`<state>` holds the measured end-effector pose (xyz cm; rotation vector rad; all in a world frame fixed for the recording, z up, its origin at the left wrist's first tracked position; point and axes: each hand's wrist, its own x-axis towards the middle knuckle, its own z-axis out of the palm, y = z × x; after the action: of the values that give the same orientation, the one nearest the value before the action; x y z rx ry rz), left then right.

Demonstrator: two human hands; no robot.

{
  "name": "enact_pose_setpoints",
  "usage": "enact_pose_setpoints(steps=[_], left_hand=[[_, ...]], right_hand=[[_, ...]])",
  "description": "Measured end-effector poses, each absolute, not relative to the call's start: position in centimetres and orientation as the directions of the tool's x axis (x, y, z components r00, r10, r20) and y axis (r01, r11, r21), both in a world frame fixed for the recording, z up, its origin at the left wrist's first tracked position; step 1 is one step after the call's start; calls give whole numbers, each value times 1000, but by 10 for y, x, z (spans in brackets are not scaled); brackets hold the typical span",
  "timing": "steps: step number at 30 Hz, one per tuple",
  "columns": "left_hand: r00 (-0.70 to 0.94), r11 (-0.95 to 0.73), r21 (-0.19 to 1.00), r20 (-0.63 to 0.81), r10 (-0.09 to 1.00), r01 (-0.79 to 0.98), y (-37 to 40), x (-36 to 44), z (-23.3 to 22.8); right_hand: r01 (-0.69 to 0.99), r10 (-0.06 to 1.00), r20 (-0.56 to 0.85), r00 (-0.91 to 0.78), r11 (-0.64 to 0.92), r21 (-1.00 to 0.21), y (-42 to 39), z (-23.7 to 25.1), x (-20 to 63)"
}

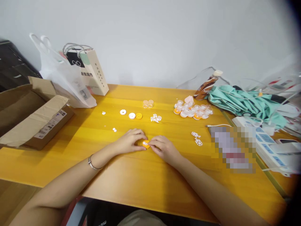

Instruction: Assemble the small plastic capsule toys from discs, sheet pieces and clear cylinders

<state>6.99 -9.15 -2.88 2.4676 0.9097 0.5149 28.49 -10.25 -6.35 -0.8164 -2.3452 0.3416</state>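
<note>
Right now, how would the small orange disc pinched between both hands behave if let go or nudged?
The orange disc looks like thin plastic, so probably light and rigid. Being round and flat, it would likely slide on the smooth table or roll if on edge. Left hand and right hand pinch it.

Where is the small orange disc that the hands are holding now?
In the head view, the orange disc sits low on the yellow table, near the middle, pinched between the left hand and right hand.

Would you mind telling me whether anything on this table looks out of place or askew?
A brown bottle lies tipped over against the green cloth at the far right, cap on, no spill visible. Nothing else stands out.
</note>
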Motion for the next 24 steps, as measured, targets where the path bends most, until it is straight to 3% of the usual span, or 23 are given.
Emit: enact_pose_setpoints(steps=[10, 24], left_hand=[[710, -666, 531, 159, 686, 524, -92, 69, -29], [712, -670, 543, 173, 680, 507, -91, 69, -30]], right_hand=[[450, 609, 471, -638, 791, -413, -103, -58, 286], [379, 655, 511, -556, 747, -546, -103, -53, 288]])
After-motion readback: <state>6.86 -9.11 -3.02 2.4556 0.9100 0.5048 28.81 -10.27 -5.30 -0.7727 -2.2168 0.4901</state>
